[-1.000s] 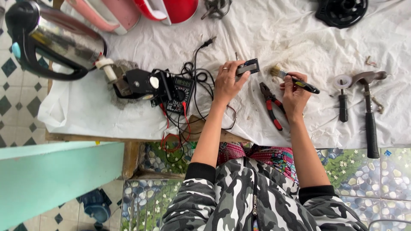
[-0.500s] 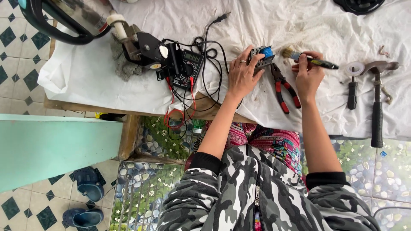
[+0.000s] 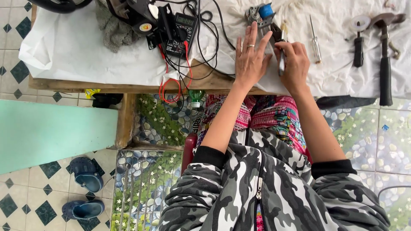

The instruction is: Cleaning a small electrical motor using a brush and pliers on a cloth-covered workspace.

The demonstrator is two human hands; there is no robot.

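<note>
My left hand point(image 3: 250, 55) lies flat on the white cloth point(image 3: 85, 51) with its fingers spread, a ring on one finger, holding nothing. Just beyond its fingertips sits a small metal part with a blue piece point(image 3: 259, 12). My right hand point(image 3: 294, 63) is curled around the handles of a pair of pliers point(image 3: 277, 32), whose dark jaws stick out past the fingers. A thin screwdriver point(image 3: 315, 39) lies loose on the cloth just to the right of that hand.
A black multimeter point(image 3: 183, 30) with tangled red and black leads sits left of my hands beside a grey rag point(image 3: 112, 31). A hammer point(image 3: 385, 60) and a short black-handled tool point(image 3: 358, 42) lie at the right. Blue slippers point(image 3: 85, 179) are on the tiled floor.
My left hand has set the blue-topped part down and flattened on the cloth. My right hand has let go of the screwdriver and closed on the pliers. The view has shifted down.
</note>
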